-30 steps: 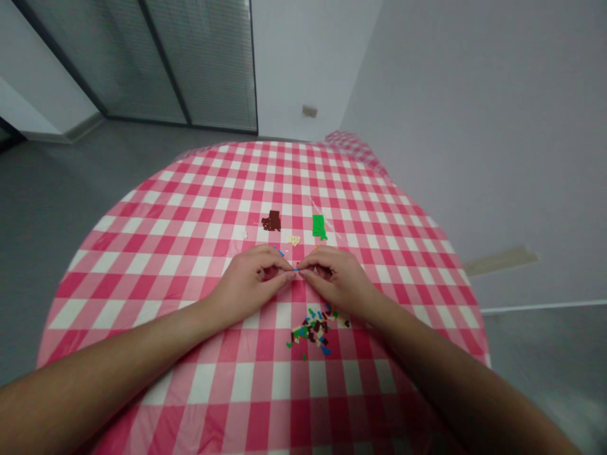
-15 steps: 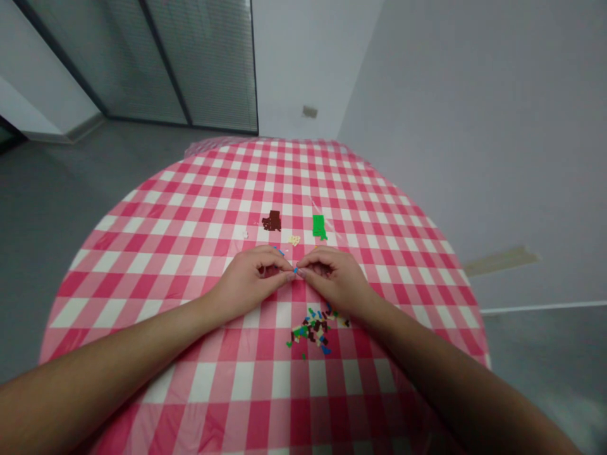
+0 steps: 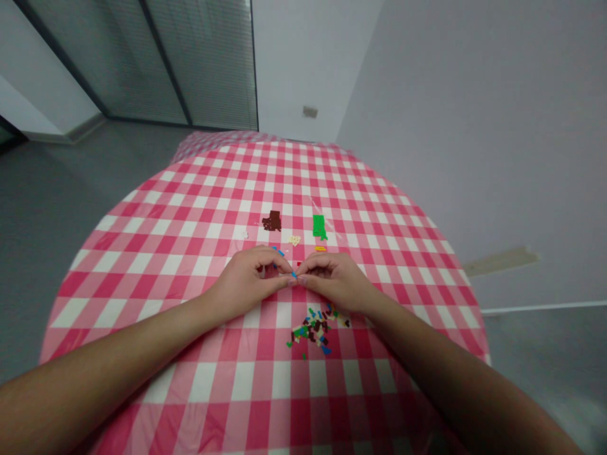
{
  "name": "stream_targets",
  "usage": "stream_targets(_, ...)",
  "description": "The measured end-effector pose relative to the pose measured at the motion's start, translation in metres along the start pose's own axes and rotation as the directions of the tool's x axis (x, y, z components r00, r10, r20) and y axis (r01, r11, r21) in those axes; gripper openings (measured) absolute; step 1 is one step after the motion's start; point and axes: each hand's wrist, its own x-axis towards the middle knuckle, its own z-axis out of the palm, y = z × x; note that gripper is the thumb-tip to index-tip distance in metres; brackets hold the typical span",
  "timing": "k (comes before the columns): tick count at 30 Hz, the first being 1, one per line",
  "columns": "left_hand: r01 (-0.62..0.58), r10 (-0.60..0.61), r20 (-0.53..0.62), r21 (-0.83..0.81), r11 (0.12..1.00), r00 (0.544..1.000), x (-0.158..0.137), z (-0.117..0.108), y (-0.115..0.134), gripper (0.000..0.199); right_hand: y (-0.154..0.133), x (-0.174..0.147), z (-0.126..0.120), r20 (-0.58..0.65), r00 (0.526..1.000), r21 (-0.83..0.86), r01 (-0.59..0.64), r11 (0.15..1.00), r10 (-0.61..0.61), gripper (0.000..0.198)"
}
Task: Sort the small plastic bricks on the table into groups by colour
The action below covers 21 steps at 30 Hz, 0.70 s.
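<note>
My left hand [image 3: 246, 276] and my right hand [image 3: 336, 279] meet fingertip to fingertip over the middle of the table. Pinched between them is a small blue toy brick [image 3: 294, 275], partly covered by the fingers. Just behind the left fingers lie more blue bricks [image 3: 278, 251]. A yellow brick strip [image 3: 320, 249] sits behind the right hand, and a bit of red brick [image 3: 299, 263] shows between the hands. Nearer to me, below the right hand, loose bricks in green, brown, blue and cream [image 3: 313, 330] form a scattered pile.
Farther back lie a brown brick cluster [image 3: 272, 221], a green brick cluster [image 3: 319, 226], cream bricks [image 3: 294, 240] and a small white piece [image 3: 245, 234]. A red-and-white checked tablecloth [image 3: 156, 253] covers the round table. A wall [image 3: 497, 158] rises on the right.
My right hand has shifted slightly down, uncovering the yellow strip and the red bit. The blue brick has tilted and sits slightly lower between the fingertips. My left hand has hardly moved.
</note>
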Motion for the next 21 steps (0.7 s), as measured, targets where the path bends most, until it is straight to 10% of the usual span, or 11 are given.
stream_targets(21,0.209,-0.304,0.148,0.452,0.867,0.941,0.018,-0.055,-0.018,0.017,0.002,0.005,-0.025,-0.145,0.989,-0.066,-0.032,0.997,0.022,0.018)
